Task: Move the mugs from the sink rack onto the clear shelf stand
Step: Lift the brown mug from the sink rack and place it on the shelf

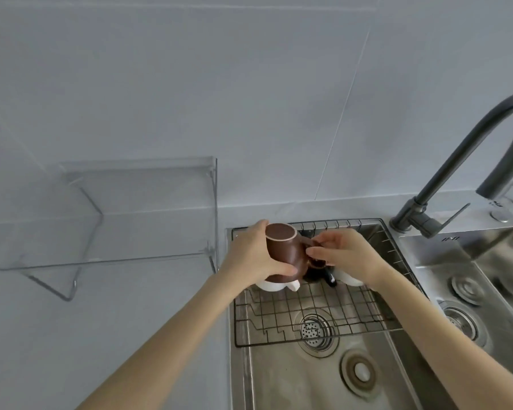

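A brown mug (285,255) is held upside down above the wire sink rack (308,309), its base facing up. My left hand (255,255) wraps around its body. My right hand (344,255) pinches its handle from the right. Under the hands, a white mug (271,286) lies on the rack at the left, another white mug (350,279) at the right, and a black mug (323,276) sits between them, mostly hidden. The clear shelf stand (116,220) stands on the counter to the left, with nothing on it.
The rack spans the back half of a steel sink (308,377) with a drain strainer (316,331). A dark grey faucet (456,173) arches at the right, beside a second steel basin (480,276). A white tiled wall runs behind.
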Action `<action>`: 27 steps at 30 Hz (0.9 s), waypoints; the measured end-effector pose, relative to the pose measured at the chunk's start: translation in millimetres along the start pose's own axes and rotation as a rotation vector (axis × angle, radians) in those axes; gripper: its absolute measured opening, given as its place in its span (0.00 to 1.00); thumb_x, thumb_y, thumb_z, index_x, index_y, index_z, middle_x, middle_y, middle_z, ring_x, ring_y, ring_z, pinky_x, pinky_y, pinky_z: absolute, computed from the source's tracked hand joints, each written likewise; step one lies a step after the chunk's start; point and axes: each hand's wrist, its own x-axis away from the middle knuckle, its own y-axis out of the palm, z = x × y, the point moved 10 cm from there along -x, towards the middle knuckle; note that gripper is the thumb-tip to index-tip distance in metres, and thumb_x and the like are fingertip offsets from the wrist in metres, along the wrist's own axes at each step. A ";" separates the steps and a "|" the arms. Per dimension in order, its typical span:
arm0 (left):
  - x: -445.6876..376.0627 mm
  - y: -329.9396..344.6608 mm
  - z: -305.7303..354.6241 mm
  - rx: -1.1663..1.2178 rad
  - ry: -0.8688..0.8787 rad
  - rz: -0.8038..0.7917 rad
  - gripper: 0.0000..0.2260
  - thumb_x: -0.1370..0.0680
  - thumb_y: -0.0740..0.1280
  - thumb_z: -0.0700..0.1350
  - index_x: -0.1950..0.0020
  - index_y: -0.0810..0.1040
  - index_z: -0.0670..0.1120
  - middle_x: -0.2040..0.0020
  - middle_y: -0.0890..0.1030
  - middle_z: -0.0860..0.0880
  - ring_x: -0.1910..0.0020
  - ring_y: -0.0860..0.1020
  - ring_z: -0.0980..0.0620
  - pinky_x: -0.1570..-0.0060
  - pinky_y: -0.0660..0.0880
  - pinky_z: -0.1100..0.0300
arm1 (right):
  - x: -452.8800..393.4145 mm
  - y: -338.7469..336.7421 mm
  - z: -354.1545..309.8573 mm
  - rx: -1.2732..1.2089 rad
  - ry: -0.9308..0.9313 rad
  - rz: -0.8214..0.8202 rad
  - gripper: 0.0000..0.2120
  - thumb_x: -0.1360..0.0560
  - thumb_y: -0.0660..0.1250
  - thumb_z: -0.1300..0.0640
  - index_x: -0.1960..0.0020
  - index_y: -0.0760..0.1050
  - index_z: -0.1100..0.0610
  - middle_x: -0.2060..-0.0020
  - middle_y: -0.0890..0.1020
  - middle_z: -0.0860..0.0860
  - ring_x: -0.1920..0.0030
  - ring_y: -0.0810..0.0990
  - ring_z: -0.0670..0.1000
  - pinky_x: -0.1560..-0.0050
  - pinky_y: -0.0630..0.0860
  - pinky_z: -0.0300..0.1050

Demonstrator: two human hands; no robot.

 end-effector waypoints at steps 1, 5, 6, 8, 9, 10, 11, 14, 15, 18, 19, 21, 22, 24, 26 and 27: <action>0.8 -18.9 7.9 0.000 0.018 0.052 0.38 0.42 0.78 0.55 0.37 0.69 0.47 0.41 0.78 0.50 0.43 0.75 0.48 0.46 0.73 0.55 | -1.7 -4.8 -18.3 -0.037 -0.032 -0.004 0.01 0.30 0.70 0.61 0.60 0.81 0.58 0.70 0.84 0.49 0.66 0.81 0.45 0.57 0.78 0.38; 5.5 -96.2 28.4 -0.009 0.083 0.224 0.36 0.43 0.78 0.56 0.40 0.71 0.45 0.44 0.79 0.49 0.45 0.76 0.47 0.48 0.73 0.55 | -17.5 -11.4 -91.3 -0.112 -0.172 -0.005 0.02 0.31 0.70 0.66 0.60 0.80 0.60 0.70 0.83 0.53 0.65 0.80 0.51 0.54 0.79 0.45; 6.6 -114.0 28.7 -0.009 0.084 0.257 0.36 0.43 0.78 0.55 0.40 0.71 0.45 0.45 0.80 0.49 0.46 0.76 0.47 0.47 0.74 0.53 | -23.5 -9.2 -107.9 -0.106 -0.206 -0.001 0.02 0.31 0.70 0.66 0.60 0.80 0.60 0.69 0.83 0.53 0.65 0.80 0.52 0.52 0.78 0.48; 7.8 -145.5 25.4 -0.006 0.075 0.314 0.33 0.44 0.79 0.53 0.43 0.73 0.45 0.46 0.81 0.49 0.47 0.77 0.47 0.46 0.75 0.50 | -36.6 -0.8 -136.5 -0.087 -0.258 0.004 0.02 0.31 0.70 0.65 0.60 0.80 0.60 0.68 0.84 0.55 0.64 0.80 0.52 0.49 0.78 0.52; 7.3 -158.8 21.5 -0.007 0.067 0.333 0.32 0.44 0.79 0.52 0.44 0.73 0.45 0.47 0.81 0.49 0.47 0.77 0.47 0.47 0.75 0.50 | -43.5 5.0 -147.7 -0.068 -0.271 0.012 0.01 0.31 0.70 0.64 0.59 0.79 0.62 0.66 0.84 0.58 0.63 0.80 0.53 0.48 0.77 0.55; 6.3 -170.3 16.4 -0.013 0.055 0.347 0.32 0.44 0.80 0.51 0.44 0.74 0.44 0.47 0.81 0.48 0.48 0.78 0.47 0.47 0.75 0.51 | -50.5 11.8 -156.7 -0.056 -0.279 0.018 0.03 0.31 0.70 0.64 0.58 0.79 0.63 0.64 0.83 0.60 0.61 0.80 0.54 0.45 0.77 0.57; 4.5 -180.8 9.8 -0.023 0.042 0.356 0.32 0.44 0.80 0.50 0.43 0.74 0.44 0.47 0.81 0.48 0.47 0.78 0.47 0.47 0.75 0.52 | -57.6 20.1 -164.3 -0.051 -0.285 0.019 0.04 0.31 0.70 0.63 0.58 0.79 0.63 0.63 0.83 0.60 0.60 0.80 0.55 0.44 0.77 0.58; -4.5 -203.5 -13.7 -0.050 0.009 0.361 0.33 0.45 0.80 0.49 0.42 0.75 0.45 0.46 0.82 0.48 0.47 0.78 0.47 0.47 0.75 0.53 | -78.2 47.0 -177.4 -0.045 -0.296 0.003 0.01 0.32 0.71 0.61 0.61 0.80 0.57 0.65 0.84 0.57 0.60 0.82 0.56 0.43 0.78 0.59; -8.0 -208.5 -21.7 -0.046 0.001 0.361 0.33 0.45 0.80 0.49 0.42 0.75 0.45 0.46 0.82 0.48 0.47 0.78 0.47 0.48 0.75 0.54 | -85.6 54.7 -179.3 -0.052 -0.294 0.000 0.03 0.32 0.71 0.61 0.63 0.79 0.55 0.66 0.83 0.55 0.60 0.82 0.55 0.43 0.78 0.58; -20.1 -213.8 -45.2 -0.008 -0.017 0.350 0.33 0.44 0.80 0.46 0.41 0.74 0.46 0.47 0.81 0.50 0.50 0.75 0.52 0.51 0.72 0.59 | -106.1 72.4 -181.3 -0.043 -0.287 0.002 0.06 0.32 0.71 0.62 0.64 0.78 0.53 0.68 0.82 0.52 0.63 0.80 0.52 0.49 0.78 0.51; -24.5 -213.6 -53.1 0.007 -0.020 0.343 0.33 0.43 0.80 0.45 0.40 0.74 0.47 0.48 0.80 0.51 0.51 0.74 0.53 0.52 0.70 0.61 | -112.3 77.7 -181.5 -0.031 -0.285 0.008 0.05 0.32 0.71 0.62 0.64 0.78 0.54 0.68 0.82 0.52 0.64 0.80 0.51 0.52 0.78 0.46; -33.9 -210.9 -68.5 0.041 -0.028 0.328 0.33 0.42 0.80 0.44 0.40 0.73 0.47 0.50 0.78 0.53 0.52 0.73 0.55 0.52 0.68 0.63 | -125.1 87.1 -179.7 0.013 -0.277 0.016 0.02 0.32 0.71 0.62 0.61 0.79 0.56 0.68 0.81 0.52 0.66 0.78 0.48 0.59 0.75 0.34; -37.8 -208.2 -75.1 0.056 -0.031 0.320 0.33 0.42 0.80 0.43 0.40 0.73 0.47 0.51 0.77 0.54 0.52 0.73 0.55 0.52 0.67 0.63 | -129.7 90.5 -178.3 0.043 -0.274 0.021 0.02 0.31 0.71 0.62 0.59 0.80 0.58 0.67 0.81 0.53 0.66 0.78 0.48 0.63 0.73 0.30; -45.1 -202.9 -88.1 0.078 -0.038 0.314 0.32 0.42 0.80 0.43 0.40 0.73 0.47 0.52 0.76 0.55 0.52 0.73 0.55 0.53 0.67 0.64 | -139.2 97.3 -173.0 0.097 -0.263 0.026 0.04 0.31 0.70 0.62 0.56 0.80 0.61 0.65 0.81 0.55 0.64 0.78 0.50 0.61 0.74 0.34; -50.5 -197.4 -98.1 0.090 -0.046 0.305 0.32 0.42 0.80 0.42 0.41 0.73 0.47 0.52 0.76 0.55 0.52 0.74 0.55 0.53 0.67 0.64 | -144.5 102.1 -169.4 0.126 -0.259 0.027 0.05 0.31 0.70 0.62 0.56 0.80 0.62 0.64 0.82 0.56 0.61 0.79 0.51 0.59 0.73 0.37; -52.5 -195.6 -101.9 0.096 -0.047 0.304 0.32 0.42 0.80 0.42 0.41 0.73 0.47 0.52 0.77 0.55 0.52 0.74 0.55 0.55 0.68 0.65 | -146.4 103.5 -169.1 0.140 -0.267 0.034 0.05 0.31 0.69 0.63 0.56 0.80 0.62 0.63 0.83 0.57 0.61 0.79 0.52 0.60 0.73 0.37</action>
